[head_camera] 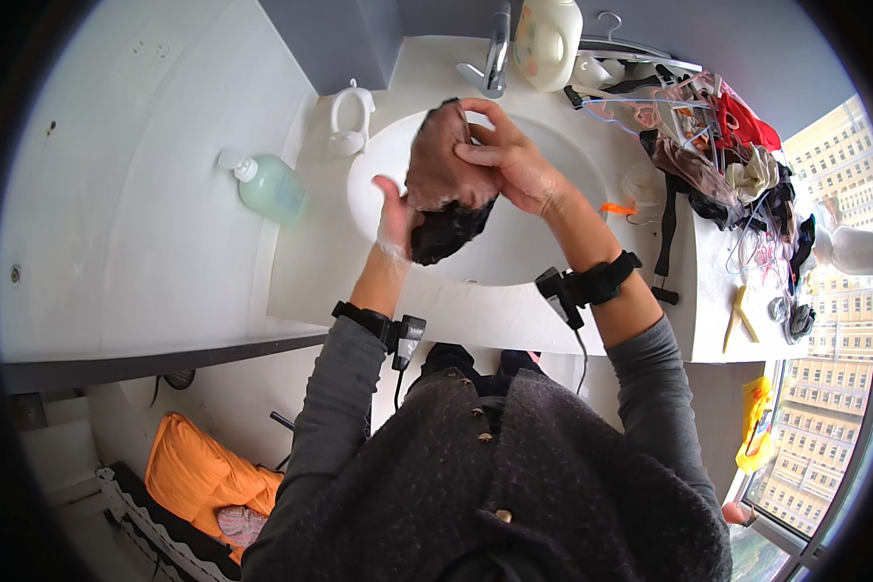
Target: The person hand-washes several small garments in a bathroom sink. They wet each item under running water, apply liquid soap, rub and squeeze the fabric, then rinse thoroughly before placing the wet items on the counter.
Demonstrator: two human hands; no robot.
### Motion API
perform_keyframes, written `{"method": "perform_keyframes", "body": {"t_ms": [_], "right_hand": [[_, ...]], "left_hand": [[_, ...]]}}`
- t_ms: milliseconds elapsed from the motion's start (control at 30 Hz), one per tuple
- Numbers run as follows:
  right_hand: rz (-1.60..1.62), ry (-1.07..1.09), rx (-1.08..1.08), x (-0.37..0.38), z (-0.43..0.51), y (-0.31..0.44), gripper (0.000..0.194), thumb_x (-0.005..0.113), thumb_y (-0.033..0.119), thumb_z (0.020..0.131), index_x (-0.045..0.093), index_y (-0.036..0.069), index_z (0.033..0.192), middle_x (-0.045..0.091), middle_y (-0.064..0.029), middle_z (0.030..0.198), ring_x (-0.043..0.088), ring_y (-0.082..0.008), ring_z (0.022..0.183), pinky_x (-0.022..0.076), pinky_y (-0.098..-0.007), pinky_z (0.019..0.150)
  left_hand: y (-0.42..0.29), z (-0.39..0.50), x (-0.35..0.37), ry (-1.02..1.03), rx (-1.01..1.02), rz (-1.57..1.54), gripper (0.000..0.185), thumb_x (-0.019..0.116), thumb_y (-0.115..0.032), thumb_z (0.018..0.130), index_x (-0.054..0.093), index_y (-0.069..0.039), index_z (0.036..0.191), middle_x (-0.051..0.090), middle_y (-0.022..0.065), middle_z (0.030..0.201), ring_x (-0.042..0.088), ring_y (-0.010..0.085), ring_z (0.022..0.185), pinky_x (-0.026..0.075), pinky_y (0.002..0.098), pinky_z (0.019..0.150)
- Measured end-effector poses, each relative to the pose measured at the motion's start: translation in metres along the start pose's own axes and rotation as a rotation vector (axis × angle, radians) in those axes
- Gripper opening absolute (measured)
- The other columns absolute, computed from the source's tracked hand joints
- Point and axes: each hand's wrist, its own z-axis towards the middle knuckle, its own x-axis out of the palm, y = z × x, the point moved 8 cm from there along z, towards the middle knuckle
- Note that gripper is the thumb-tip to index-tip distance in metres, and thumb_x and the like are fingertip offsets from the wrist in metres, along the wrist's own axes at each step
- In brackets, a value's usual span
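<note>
Over the white washbasin I hold a wet garment, brownish on its upper part and black below. My right hand pinches its right side between thumb and fingers. Behind the cloth's left edge is my left hand, thumb spread upward and the other fingers hidden by the fabric. Wet suds cling to both wrists. A chrome faucet stands at the back of the basin, and no water stream shows.
A green pump bottle is at the left by the wall. A white holder and a large detergent jug stand behind the basin. Hangers with small clothes, a black-handled tool and a yellow clip lie on the right.
</note>
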Motion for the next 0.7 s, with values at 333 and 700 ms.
{"method": "perform_keyframes", "body": {"t_ms": [333,700], "right_hand": [[-0.068,-0.393,-0.056,-0.07,0.021,-0.027,0.03,0.057,-0.008,0.077,0.052,-0.001,0.105,0.063,-0.0175,0.1,0.06,-0.023,0.091,0.0485,-0.0302,0.081],[-0.799,0.106,-0.123,0.114,0.133,-0.047,0.027,0.061,0.022,0.084,0.064,-0.002,0.097,0.065,-0.0065,0.086,0.056,-0.0119,0.077,0.0453,-0.0259,0.07]], "left_hand": [[-0.032,-0.027,-0.029,-0.464,-0.002,0.002,0.05,0.051,-0.037,0.091,0.045,0.001,0.124,0.053,0.0135,0.123,0.051,0.0259,0.113,0.04,0.0409,0.098],[-0.149,-0.104,-0.065,-0.563,0.386,-0.043,0.048,0.04,-0.039,0.095,0.046,0.001,0.122,0.056,0.0138,0.118,0.055,0.0261,0.107,0.043,0.039,0.095]]}}
